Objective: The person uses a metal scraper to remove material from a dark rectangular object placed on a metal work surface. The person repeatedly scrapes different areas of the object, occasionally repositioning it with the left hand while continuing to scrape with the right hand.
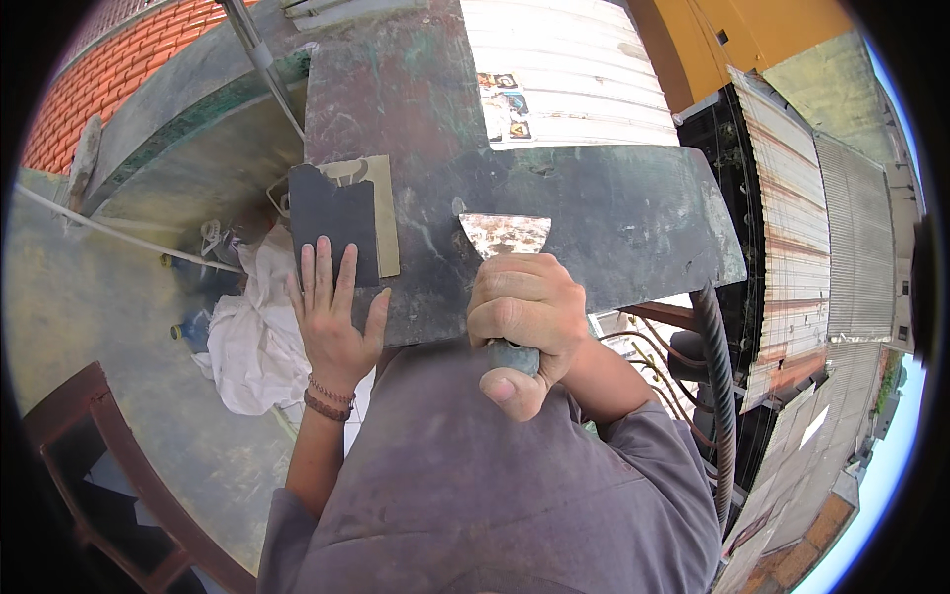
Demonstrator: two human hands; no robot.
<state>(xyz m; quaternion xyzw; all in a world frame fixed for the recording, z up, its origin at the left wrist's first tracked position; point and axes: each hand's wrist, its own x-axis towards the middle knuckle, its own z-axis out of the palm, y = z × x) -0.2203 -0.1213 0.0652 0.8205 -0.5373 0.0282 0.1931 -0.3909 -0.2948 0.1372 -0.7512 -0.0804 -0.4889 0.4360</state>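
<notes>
My right hand is wrapped round the handle of a scraper. Its wide blade, blotched with white and rust brown, points away from me over the dark, scuffed ledge. Stretched out flat, my left hand rests its fingertips on the lower part of a dark sheet that looks like sandpaper. A tan sheet shows from under the dark one, along its right and top edges. Both sheets lie at the ledge's left side.
White cloth hangs or lies left of the ledge, below a metal pole. A thick dark cable runs down at the right. White corrugated roofing lies beyond the ledge, and a brown frame stands at lower left.
</notes>
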